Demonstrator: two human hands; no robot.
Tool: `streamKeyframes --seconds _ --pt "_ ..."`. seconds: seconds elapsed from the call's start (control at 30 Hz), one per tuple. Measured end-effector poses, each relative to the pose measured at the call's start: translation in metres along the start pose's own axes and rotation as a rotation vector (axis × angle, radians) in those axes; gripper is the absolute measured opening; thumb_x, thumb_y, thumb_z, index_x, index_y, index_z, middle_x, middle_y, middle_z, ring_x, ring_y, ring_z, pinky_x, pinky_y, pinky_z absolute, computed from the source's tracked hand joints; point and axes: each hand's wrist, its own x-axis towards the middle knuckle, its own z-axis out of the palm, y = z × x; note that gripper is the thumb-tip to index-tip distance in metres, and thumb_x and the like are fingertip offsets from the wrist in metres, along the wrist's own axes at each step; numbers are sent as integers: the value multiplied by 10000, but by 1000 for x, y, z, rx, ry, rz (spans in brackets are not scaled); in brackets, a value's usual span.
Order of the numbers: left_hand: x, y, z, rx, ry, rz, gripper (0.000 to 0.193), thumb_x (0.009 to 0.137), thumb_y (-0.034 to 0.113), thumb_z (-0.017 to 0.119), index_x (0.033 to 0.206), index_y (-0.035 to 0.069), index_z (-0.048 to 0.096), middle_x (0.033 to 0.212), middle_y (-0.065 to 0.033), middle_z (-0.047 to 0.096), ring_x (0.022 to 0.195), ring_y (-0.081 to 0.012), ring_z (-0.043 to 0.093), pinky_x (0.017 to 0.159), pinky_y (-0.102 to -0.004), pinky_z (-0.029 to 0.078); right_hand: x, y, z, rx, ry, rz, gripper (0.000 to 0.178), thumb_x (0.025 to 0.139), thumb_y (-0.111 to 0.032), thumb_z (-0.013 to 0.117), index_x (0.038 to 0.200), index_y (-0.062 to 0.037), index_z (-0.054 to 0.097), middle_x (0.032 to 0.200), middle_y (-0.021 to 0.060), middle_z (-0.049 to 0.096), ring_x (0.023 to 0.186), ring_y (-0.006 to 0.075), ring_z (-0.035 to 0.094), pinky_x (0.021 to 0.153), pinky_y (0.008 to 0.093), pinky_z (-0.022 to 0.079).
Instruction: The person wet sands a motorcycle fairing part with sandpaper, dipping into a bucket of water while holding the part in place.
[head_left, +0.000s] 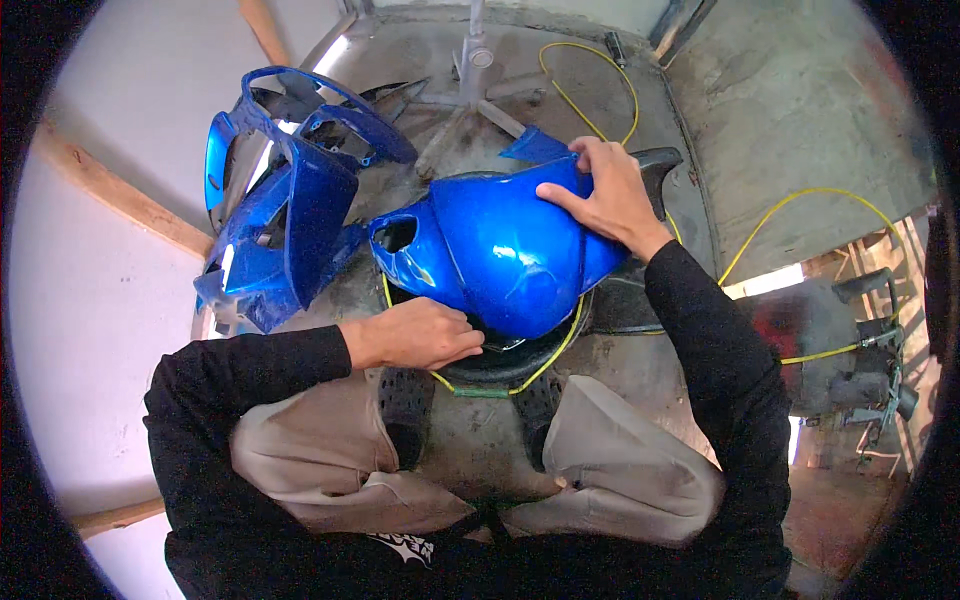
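A glossy blue scooter fairing (505, 250), domed and with an oval opening at its left end, lies in front of me over a round black base (470, 368). My right hand (615, 195) grips its far right edge, the thumb on top and the fingertips bent over the rim. At the near left edge of the fairing, my left hand (415, 335) is closed with the fingers curled. Whatever it may hold is hidden under the fingers. A small pointed blue piece (537, 145) shows just beyond the fairing.
More blue body panels (300, 200) stand to the left by the white wall. A yellow hose (590, 95) loops over the floor and runs to a dark machine (840, 345) at the right. Beyond the fairing rises a grey metal stand (474, 75). A black panel (655, 170) lies to the right.
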Motion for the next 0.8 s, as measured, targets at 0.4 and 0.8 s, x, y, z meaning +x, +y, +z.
streamKeyframes --seconds 0.4,0.8 --pt "-6 -16 3 -45 -130 -269 261 1073 271 624 977 42 705 815 -207 733 795 -418 751 686 -532 592 9 -1 -15 256 -188 2 715 688 -664 958 891 -14 741 861 185 750 837 333 740 808 431 572" --pt "3 -37 32 2 -358 -470 218 925 177 690 875 -10 790 875 -264 774 863 -467 776 762 -570 625 -17 -17 -26 201 -37 -49 695 671 -645 985 813 -35 683 748 135 695 691 292 687 684 420 541"
